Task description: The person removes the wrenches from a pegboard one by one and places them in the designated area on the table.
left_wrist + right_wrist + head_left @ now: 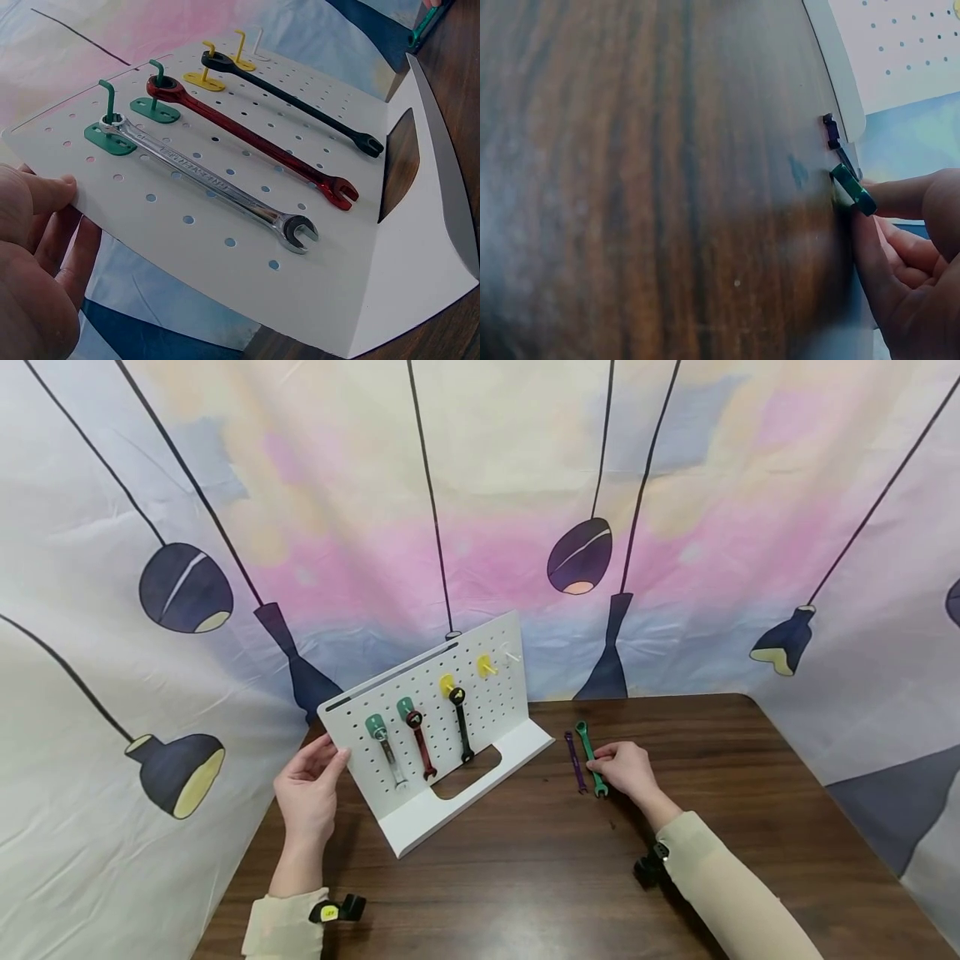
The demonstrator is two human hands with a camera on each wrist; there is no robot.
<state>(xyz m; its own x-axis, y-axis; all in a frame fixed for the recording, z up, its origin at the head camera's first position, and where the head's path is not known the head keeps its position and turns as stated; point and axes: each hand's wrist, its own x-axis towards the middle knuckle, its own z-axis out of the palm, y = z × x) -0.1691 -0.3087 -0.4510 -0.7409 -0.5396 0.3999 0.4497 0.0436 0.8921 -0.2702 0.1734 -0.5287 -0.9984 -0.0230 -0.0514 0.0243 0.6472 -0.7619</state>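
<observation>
A white pegboard stand point(480, 710) is on the table, and my left hand point(309, 785) pinches its left edge between thumb and fingers. A silver wrench point(202, 176), a red wrench point(255, 146) and a black wrench point(300, 105) hang from hooks on it. To the right of the stand, my right hand point(624, 768) pinches a green wrench point(587, 739) at its shaft. Just left of that wrench a purple wrench point(575, 763) lies on the table. In the right wrist view, the green wrench point(853, 189) shows only its near end, between thumb and fingers.
Farther right on the board are a yellow hook point(486, 666) and a white hook point(509, 652) with nothing hung on them. The brown wooden table point(510, 877) runs back to a patterned cloth point(480, 510). Both wrists wear small black cameras.
</observation>
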